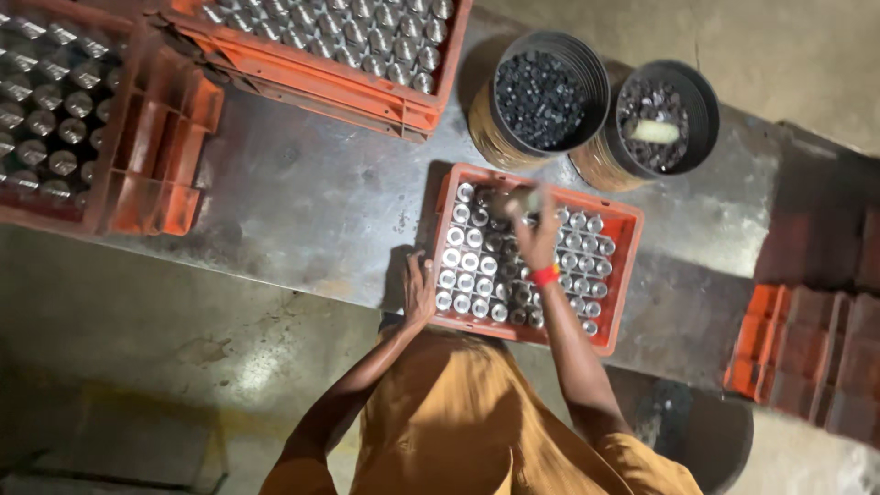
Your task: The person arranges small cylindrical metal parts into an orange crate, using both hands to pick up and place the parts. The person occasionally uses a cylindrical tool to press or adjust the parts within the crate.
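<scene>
The near left corner of the orange crate (packed with upright metal cylinders) is gripped by the left hand, fingers curled on the rim. A blurred cylinder is held by the right hand above the crate's far rows.

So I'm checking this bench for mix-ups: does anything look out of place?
One thing: a pale, elongated object lies on the dark small parts in the right-hand black bucket, unlike everything round it. Otherwise nothing stands out.
</scene>
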A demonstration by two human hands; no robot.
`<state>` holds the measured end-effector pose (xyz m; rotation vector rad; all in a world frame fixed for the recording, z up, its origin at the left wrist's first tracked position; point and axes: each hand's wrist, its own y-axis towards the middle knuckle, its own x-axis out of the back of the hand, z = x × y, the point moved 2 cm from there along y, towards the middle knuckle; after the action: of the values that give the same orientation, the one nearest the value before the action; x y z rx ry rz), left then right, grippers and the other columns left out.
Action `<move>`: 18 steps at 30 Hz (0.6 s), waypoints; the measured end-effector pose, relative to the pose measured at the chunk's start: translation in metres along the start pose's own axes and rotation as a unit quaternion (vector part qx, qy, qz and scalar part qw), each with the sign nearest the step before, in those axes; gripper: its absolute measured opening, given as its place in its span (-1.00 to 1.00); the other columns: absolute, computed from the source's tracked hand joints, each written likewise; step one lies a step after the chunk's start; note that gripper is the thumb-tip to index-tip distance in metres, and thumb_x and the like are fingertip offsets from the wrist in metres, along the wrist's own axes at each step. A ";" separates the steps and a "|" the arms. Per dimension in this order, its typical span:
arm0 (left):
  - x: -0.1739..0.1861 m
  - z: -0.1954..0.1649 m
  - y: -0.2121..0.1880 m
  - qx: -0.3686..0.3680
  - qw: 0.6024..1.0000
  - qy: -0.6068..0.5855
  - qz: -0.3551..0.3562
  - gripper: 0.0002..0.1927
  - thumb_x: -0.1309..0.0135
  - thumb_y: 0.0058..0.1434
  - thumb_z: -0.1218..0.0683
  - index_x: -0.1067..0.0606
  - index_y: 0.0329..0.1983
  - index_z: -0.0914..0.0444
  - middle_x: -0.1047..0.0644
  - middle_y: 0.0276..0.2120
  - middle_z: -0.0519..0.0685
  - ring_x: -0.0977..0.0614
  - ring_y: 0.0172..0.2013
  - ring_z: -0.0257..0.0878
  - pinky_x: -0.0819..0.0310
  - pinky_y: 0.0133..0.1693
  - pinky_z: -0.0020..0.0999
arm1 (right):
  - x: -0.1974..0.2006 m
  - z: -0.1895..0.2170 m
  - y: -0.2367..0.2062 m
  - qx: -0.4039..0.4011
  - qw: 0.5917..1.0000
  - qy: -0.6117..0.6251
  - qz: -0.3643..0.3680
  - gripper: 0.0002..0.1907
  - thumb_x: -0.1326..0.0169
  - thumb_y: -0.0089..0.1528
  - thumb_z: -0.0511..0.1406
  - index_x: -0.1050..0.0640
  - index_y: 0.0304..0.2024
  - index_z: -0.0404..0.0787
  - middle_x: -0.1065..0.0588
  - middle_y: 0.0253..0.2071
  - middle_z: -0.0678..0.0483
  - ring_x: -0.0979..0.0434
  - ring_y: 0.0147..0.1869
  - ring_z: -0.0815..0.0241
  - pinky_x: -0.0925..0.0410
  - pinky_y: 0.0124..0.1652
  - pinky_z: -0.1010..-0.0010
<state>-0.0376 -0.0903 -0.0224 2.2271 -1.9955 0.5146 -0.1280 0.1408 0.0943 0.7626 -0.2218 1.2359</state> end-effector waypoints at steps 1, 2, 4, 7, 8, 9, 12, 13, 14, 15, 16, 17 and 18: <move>0.001 0.000 0.000 -0.005 1.000 0.000 -0.008 -0.53 0.22 0.50 -0.09 -0.31 0.25 0.34 -0.44 0.07 0.39 -0.48 0.06 0.33 -0.31 0.09 0.12 | 0.003 0.000 0.027 0.004 0.999 -0.002 -0.052 -0.25 -0.20 0.38 -0.23 -0.18 0.49 -0.37 -0.41 0.32 -0.25 -0.45 0.35 -0.10 -0.29 0.33 0.18; 0.002 -0.001 -0.001 -0.009 1.000 0.001 -0.017 -0.53 0.22 0.50 -0.09 -0.32 0.25 0.34 -0.44 0.08 0.39 -0.48 0.06 0.33 -0.32 0.09 0.12 | 0.011 0.000 0.058 0.115 0.986 -0.062 -0.102 -0.26 -0.08 0.46 -0.26 -0.05 0.56 -0.35 -0.19 0.50 -0.38 -0.25 0.56 -0.23 -0.16 0.50 0.10; 0.004 -0.003 -0.002 -0.020 0.999 0.008 -0.035 -0.54 0.23 0.51 -0.10 -0.32 0.26 0.33 -0.45 0.09 0.38 -0.49 0.07 0.34 -0.33 0.09 0.11 | 0.020 -0.009 0.111 0.065 0.991 -0.066 -0.101 -0.31 -0.18 0.45 -0.20 -0.16 0.44 -0.38 -0.36 0.32 -0.31 -0.43 0.36 -0.25 -0.28 0.33 0.10; 0.006 -0.006 -0.005 0.010 0.998 0.039 -0.052 -0.53 0.23 0.48 -0.09 -0.33 0.27 0.32 -0.45 0.09 0.38 -0.47 0.06 0.36 -0.30 0.06 0.15 | 0.028 -0.025 0.168 0.054 0.994 -0.092 0.039 -0.42 -0.23 0.46 -0.21 -0.26 0.36 -0.33 -0.42 0.19 -0.33 -0.51 0.18 -0.36 -0.38 0.14 0.02; 0.006 -0.008 -0.006 0.008 0.997 0.051 -0.056 -0.53 0.22 0.48 -0.09 -0.33 0.26 0.32 -0.45 0.09 0.38 -0.48 0.06 0.36 -0.31 0.06 0.15 | 0.029 -0.031 0.176 0.064 0.982 -0.135 0.116 -0.45 -0.21 0.34 -0.27 -0.33 0.31 -0.28 -0.42 0.18 -0.33 -0.50 0.14 -0.37 -0.37 0.09 0.00; 0.007 -0.010 -0.006 0.007 0.996 0.062 -0.060 -0.53 0.22 0.49 -0.10 -0.33 0.25 0.32 -0.45 0.08 0.37 -0.48 0.06 0.35 -0.32 0.06 0.14 | 0.027 -0.036 0.181 0.075 0.962 -0.176 0.194 -0.45 -0.20 0.22 -0.33 -0.40 0.26 -0.22 -0.42 0.16 -0.34 -0.50 0.09 -0.39 -0.37 0.03 -0.03; 0.008 -0.014 -0.006 0.000 0.994 0.075 -0.074 -0.53 0.21 0.48 -0.11 -0.33 0.25 0.32 -0.45 0.08 0.36 -0.49 0.07 0.33 -0.34 0.06 0.12 | 0.026 -0.036 0.175 0.169 0.943 -0.193 0.211 -0.48 -0.19 0.11 -0.41 -0.57 0.16 -0.12 -0.46 0.06 -0.33 -0.49 0.09 -0.40 -0.38 0.06 0.01; 0.008 -0.015 -0.005 -0.002 0.994 0.076 -0.080 -0.53 0.21 0.48 -0.11 -0.33 0.25 0.31 -0.45 0.08 0.36 -0.49 0.07 0.32 -0.35 0.06 0.12 | 0.024 -0.034 0.169 0.212 0.943 -0.179 0.182 -0.51 -0.19 0.11 -0.41 -0.62 0.13 -0.10 -0.47 0.03 -0.32 -0.49 0.11 -0.39 -0.38 0.11 0.04; 0.009 -0.016 -0.005 -0.019 0.992 0.088 -0.085 -0.52 0.20 0.48 -0.11 -0.33 0.25 0.33 -0.44 0.09 0.36 -0.48 0.08 0.32 -0.34 0.07 0.11 | 0.025 -0.035 0.163 0.185 0.965 -0.125 0.137 -0.59 -0.16 0.19 -0.41 -0.61 0.11 -0.15 -0.49 0.03 -0.29 -0.52 0.10 -0.35 -0.39 0.09 0.07; 0.009 -0.017 -0.004 -0.034 0.990 0.101 -0.091 -0.52 0.20 0.48 -0.11 -0.32 0.25 0.34 -0.44 0.10 0.37 -0.47 0.09 0.32 -0.34 0.08 0.11 | 0.025 -0.033 0.150 0.156 0.981 -0.067 0.093 -0.68 -0.14 0.26 -0.40 -0.60 0.09 -0.20 -0.50 0.03 -0.27 -0.54 0.10 -0.30 -0.40 0.08 0.10; 0.009 -0.017 -0.004 -0.046 0.988 0.115 -0.095 -0.52 0.19 0.49 -0.11 -0.32 0.25 0.35 -0.43 0.11 0.37 -0.46 0.11 0.32 -0.34 0.09 0.11 | 0.023 -0.028 0.126 0.122 0.991 -0.009 0.052 -0.76 -0.12 0.34 -0.39 -0.60 0.07 -0.25 -0.52 0.03 -0.24 -0.56 0.09 -0.25 -0.41 0.06 0.13; 0.008 -0.017 -0.005 -0.042 0.988 0.118 -0.087 -0.53 0.17 0.48 -0.10 -0.33 0.25 0.34 -0.43 0.11 0.36 -0.45 0.11 0.32 -0.33 0.09 0.12 | 0.022 -0.025 0.102 0.066 0.996 -0.007 0.060 -0.78 -0.13 0.36 -0.35 -0.60 0.05 -0.25 -0.55 -0.03 -0.20 -0.58 0.03 -0.18 -0.41 0.02 0.16; 0.007 -0.017 -0.006 -0.038 0.989 0.121 -0.080 -0.54 0.15 0.48 -0.09 -0.34 0.24 0.34 -0.43 0.11 0.35 -0.45 0.11 0.32 -0.33 0.08 0.12 | 0.022 -0.022 0.079 0.011 0.997 -0.006 0.070 -0.79 -0.14 0.37 -0.31 -0.61 0.03 -0.25 -0.57 -0.10 -0.16 -0.59 -0.02 -0.12 -0.40 -0.03 0.19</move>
<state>-0.0346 -0.0913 -0.0035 2.1398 -1.6737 0.6442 -0.1971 0.1806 0.1218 0.7843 -0.2754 1.3679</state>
